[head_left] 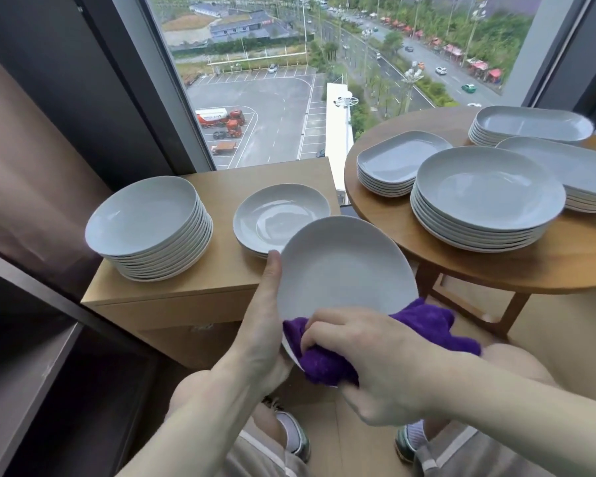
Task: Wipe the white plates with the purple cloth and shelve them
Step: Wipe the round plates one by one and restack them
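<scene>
My left hand point(265, 325) grips a white plate point(341, 266) by its left edge, thumb on the rim, tilting it above my lap. My right hand point(369, 359) holds the bunched purple cloth point(424, 321) against the plate's lower edge. On the low wooden cabinet point(221, 187) stand a tall stack of white round plates point(152, 228) on the left and a short stack point(279, 215) beside it, just behind the held plate.
A round wooden table point(565, 263) on the right carries a round plate stack point(486, 197), a rounded rectangular stack point(396, 163) and two oval platter stacks point(534, 125) point(572, 170). A dark shelf unit point(31, 356) stands at left. A window is behind.
</scene>
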Tool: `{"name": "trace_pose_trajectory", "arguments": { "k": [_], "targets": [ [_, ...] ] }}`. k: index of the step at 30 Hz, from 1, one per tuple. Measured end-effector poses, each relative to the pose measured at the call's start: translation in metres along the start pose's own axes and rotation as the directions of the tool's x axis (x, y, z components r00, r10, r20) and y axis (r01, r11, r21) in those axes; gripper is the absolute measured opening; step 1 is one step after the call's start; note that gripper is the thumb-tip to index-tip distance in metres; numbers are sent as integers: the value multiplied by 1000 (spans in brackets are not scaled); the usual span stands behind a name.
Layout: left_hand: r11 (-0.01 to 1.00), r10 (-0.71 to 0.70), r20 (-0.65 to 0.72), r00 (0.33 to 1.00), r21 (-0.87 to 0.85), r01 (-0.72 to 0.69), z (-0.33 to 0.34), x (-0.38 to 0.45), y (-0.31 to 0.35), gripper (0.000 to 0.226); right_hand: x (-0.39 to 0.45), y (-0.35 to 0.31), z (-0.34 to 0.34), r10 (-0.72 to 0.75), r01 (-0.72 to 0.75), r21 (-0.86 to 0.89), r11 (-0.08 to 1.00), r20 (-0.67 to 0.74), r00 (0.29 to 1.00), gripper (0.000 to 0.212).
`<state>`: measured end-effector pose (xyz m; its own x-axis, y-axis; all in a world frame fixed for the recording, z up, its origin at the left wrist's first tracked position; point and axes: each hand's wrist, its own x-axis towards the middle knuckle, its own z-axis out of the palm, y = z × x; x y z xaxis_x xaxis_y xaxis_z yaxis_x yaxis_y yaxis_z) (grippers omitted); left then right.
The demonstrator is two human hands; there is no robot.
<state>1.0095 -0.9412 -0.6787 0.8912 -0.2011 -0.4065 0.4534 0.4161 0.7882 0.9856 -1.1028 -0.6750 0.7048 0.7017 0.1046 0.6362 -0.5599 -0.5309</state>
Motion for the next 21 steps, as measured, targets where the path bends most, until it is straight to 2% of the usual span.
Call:
{"name": "trace_pose_trajectory", "arguments": {
  "k": [3, 6, 8, 11, 14, 17, 21],
  "targets": [
    [998, 58, -3, 998, 29, -58, -5, 3, 8, 69, 1, 2, -5, 76, -70, -59, 996, 99, 992, 35],
    [988, 137, -9, 991, 72, -135, -10, 6, 15, 68, 4, 13, -9, 159, -147, -135, 980, 83, 984, 31],
    [983, 165, -12, 986, 85, -164, -13, 6, 19, 68, 5, 28, -13, 230, -222, -175, 959, 27, 973, 28],
    [984, 163, 12, 987, 72, -163, -12, 4, 19, 67, 9, 51, -21, 295, -321, -218, 922, -143, 945, 21],
    [981, 160, 53, 986, 103, -165, -1, 1, 7, 59, 11, 65, -25, 351, -412, -214, 886, -270, 896, 25],
    [980, 137, 88, 987, 134, -148, 9, -1, -6, 57, 9, 71, -23, 332, -419, -236, 876, -334, 882, 32],
    [990, 47, 72, 996, 133, -56, 12, -2, -22, 61, 10, 62, -21, 194, -304, -243, 921, -390, 900, 41]
  ]
}}
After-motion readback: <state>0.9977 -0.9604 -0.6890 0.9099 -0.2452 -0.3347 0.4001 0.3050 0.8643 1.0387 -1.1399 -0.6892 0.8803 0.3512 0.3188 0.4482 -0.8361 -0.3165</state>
